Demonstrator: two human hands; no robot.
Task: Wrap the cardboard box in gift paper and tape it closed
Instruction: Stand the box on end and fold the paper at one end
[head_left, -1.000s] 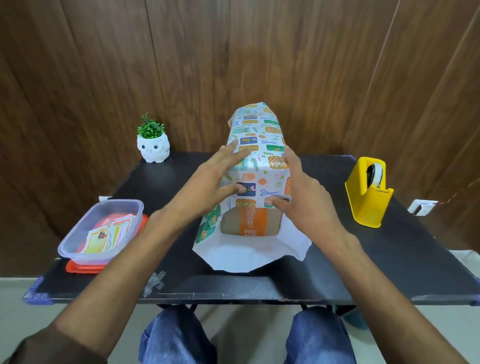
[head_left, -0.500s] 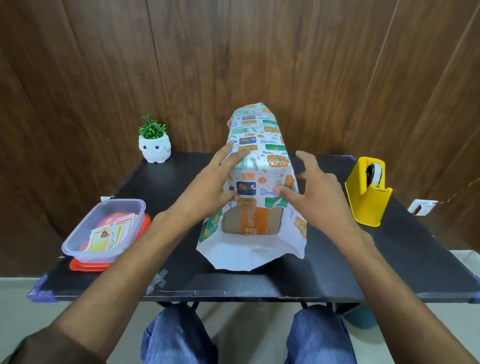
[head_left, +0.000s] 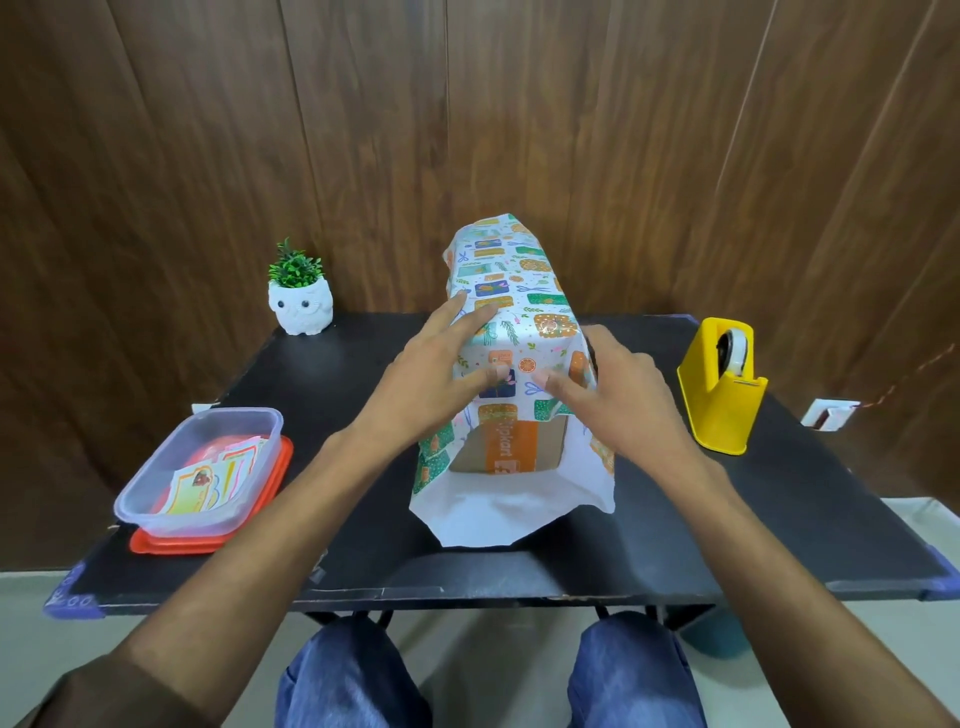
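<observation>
A cardboard box (head_left: 511, 447) with an orange label lies lengthwise on the black table (head_left: 675, 519), draped in patterned gift paper (head_left: 519, 291). Its near end is uncovered, and the paper's white underside (head_left: 498, 512) spreads on the table in front of it. My left hand (head_left: 431, 384) presses flat on the paper at the box's left top edge, thumb on the near flap. My right hand (head_left: 618, 395) presses the top flap down over the near right corner with thumb and fingers spread.
A yellow tape dispenser (head_left: 722, 384) stands at the right. A clear plastic tub (head_left: 200, 467) with stickers sits on a red lid at the left front. A white owl pot (head_left: 301, 306) with a plant stands at the back left, before a wooden wall.
My right hand lifted off the paper, swung out to the right, then came back onto the near right corner. The near top flap now hangs lower. My left hand stayed in place.
</observation>
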